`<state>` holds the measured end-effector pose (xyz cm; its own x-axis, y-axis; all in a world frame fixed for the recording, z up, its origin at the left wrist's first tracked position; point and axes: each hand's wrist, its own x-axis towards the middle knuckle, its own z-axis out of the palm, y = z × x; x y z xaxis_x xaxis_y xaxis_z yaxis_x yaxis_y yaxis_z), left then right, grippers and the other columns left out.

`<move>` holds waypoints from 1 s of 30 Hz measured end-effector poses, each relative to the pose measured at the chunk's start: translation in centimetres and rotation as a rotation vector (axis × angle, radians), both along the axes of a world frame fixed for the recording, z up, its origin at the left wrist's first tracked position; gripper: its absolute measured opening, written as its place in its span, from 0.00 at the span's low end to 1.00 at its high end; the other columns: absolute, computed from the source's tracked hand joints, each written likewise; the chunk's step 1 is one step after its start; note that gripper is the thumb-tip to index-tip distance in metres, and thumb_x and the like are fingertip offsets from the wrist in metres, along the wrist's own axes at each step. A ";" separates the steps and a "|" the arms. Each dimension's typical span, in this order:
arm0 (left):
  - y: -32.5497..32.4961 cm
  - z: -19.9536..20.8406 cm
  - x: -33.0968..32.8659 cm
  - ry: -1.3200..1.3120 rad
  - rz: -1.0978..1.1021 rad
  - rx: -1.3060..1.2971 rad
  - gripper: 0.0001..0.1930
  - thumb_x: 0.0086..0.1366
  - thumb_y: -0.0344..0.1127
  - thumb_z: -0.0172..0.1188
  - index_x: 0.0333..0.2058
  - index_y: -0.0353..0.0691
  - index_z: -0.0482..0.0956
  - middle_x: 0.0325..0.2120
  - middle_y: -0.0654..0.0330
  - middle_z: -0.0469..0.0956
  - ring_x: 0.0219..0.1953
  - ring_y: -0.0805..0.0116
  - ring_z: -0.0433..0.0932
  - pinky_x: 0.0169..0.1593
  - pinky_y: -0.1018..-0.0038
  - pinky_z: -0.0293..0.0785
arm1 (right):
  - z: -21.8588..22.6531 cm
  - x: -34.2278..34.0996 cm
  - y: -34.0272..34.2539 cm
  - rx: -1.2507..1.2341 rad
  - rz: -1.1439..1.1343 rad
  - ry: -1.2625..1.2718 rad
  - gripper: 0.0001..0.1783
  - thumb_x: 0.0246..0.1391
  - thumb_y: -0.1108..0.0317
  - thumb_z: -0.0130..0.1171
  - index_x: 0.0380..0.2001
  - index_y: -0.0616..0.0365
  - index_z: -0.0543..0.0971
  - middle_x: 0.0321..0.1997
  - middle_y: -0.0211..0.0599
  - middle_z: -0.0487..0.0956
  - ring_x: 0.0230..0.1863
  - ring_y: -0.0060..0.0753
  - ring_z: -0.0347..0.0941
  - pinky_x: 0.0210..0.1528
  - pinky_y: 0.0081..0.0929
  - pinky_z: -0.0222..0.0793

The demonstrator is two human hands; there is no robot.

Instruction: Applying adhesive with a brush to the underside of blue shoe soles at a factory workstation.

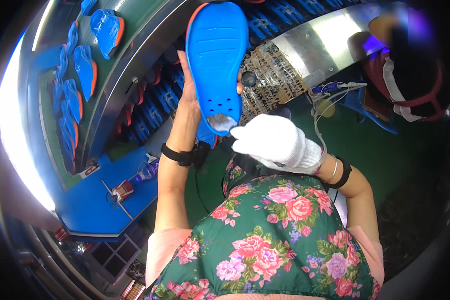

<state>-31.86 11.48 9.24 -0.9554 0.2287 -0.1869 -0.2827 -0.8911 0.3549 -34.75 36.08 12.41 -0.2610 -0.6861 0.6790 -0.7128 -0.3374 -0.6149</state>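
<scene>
My bare left hand [188, 94] grips a blue shoe insole [217, 60] with an orange edge, thumb at one side and fingertips round the other. The insole stands nearly upright, its heel towards me, with small holes near the heel. In a white glove, my right hand [275, 142] is closed at the heel end, on what looks like a small brush [220, 121] with grey bristles lying against the insole. The glove hides most of its handle. Behind the heel part of another blue insole [206, 134] shows.
Several blue and orange insoles lie on a green conveyor [97, 112] at the left, behind a curved metal rail [135, 55]. A blue table [92, 205] holds a plastic bottle [147, 170]. Taped cardboard [275, 80] covers part of the machine ahead. Another person [400, 70] sits at the far right.
</scene>
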 end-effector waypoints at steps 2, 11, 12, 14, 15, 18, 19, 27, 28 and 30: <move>-0.3 -0.2 0.1 -0.036 -0.058 0.024 0.65 0.49 0.90 0.42 0.69 0.35 0.61 0.50 0.38 0.77 0.41 0.44 0.83 0.44 0.49 0.84 | 0.1 -0.1 0.1 0.039 0.071 -0.165 0.15 0.47 0.73 0.72 0.41 0.55 0.86 0.46 0.40 0.86 0.38 0.40 0.82 0.38 0.33 0.78; -2.0 -1.9 -0.3 -0.299 -0.238 -0.486 0.61 0.55 0.87 0.36 0.72 0.42 0.57 0.59 0.43 0.75 0.49 0.45 0.82 0.49 0.46 0.83 | -1.1 -0.7 0.5 0.154 0.138 -0.131 0.07 0.53 0.69 0.68 0.37 0.51 0.86 0.37 0.35 0.85 0.39 0.40 0.80 0.40 0.32 0.78; -1.9 -2.2 -0.2 -0.278 -0.232 -0.365 0.58 0.58 0.86 0.33 0.73 0.44 0.56 0.62 0.47 0.72 0.51 0.48 0.82 0.49 0.48 0.83 | -1.2 -1.3 0.7 0.083 0.213 -0.460 0.07 0.52 0.72 0.69 0.36 0.54 0.87 0.38 0.37 0.86 0.39 0.40 0.82 0.44 0.31 0.79; -1.4 -2.9 -0.2 -0.286 -0.110 -0.185 0.56 0.61 0.84 0.33 0.73 0.44 0.56 0.65 0.49 0.70 0.53 0.49 0.81 0.49 0.51 0.84 | -1.0 -2.1 1.5 0.090 0.156 -0.775 0.09 0.51 0.75 0.71 0.38 0.59 0.87 0.38 0.39 0.87 0.41 0.34 0.85 0.47 0.29 0.80; -1.1 -3.3 -0.1 -0.265 -0.081 -0.144 0.54 0.63 0.83 0.34 0.73 0.44 0.55 0.66 0.50 0.70 0.55 0.49 0.79 0.51 0.51 0.83 | -0.9 -2.7 1.6 0.036 0.070 -0.876 0.09 0.51 0.76 0.71 0.38 0.61 0.87 0.39 0.39 0.87 0.42 0.31 0.85 0.48 0.28 0.80; 1.4 -4.9 1.1 -0.473 0.224 -0.019 0.43 0.73 0.70 0.37 0.73 0.42 0.57 0.65 0.50 0.70 0.58 0.49 0.77 0.59 0.50 0.77 | -0.9 -4.4 2.0 -0.082 -0.146 -1.067 0.09 0.51 0.79 0.69 0.38 0.63 0.87 0.41 0.43 0.87 0.43 0.35 0.84 0.49 0.31 0.80; 2.2 -5.3 1.4 -0.363 0.145 0.042 0.39 0.75 0.66 0.39 0.71 0.42 0.59 0.64 0.49 0.71 0.59 0.49 0.76 0.62 0.50 0.74 | -0.9 -4.8 1.9 -0.111 -0.162 -1.074 0.10 0.51 0.79 0.69 0.39 0.64 0.87 0.41 0.43 0.87 0.44 0.35 0.84 0.49 0.31 0.80; 5.3 -5.0 0.6 -0.082 0.002 -0.572 0.27 0.76 0.50 0.51 0.62 0.36 0.71 0.62 0.51 0.73 0.64 0.51 0.71 0.71 0.52 0.63 | -1.4 -6.1 2.9 -0.057 -0.368 -0.437 0.11 0.49 0.72 0.73 0.38 0.55 0.88 0.38 0.37 0.86 0.41 0.39 0.83 0.46 0.32 0.78; 5.1 -4.7 0.5 -0.236 -0.005 -0.655 0.24 0.75 0.47 0.54 0.60 0.35 0.73 0.57 0.50 0.77 0.59 0.51 0.76 0.63 0.52 0.74 | -1.3 -6.0 3.1 -0.075 -0.360 -0.475 0.10 0.48 0.71 0.73 0.37 0.54 0.88 0.38 0.37 0.86 0.41 0.39 0.83 0.46 0.32 0.78; 4.7 -4.2 0.6 -0.198 -0.074 -0.412 0.22 0.75 0.46 0.54 0.59 0.36 0.73 0.54 0.50 0.79 0.56 0.52 0.78 0.59 0.53 0.77 | -1.2 -5.8 3.6 -0.036 -0.331 -0.569 0.10 0.48 0.70 0.73 0.36 0.54 0.88 0.37 0.36 0.86 0.40 0.39 0.83 0.46 0.33 0.78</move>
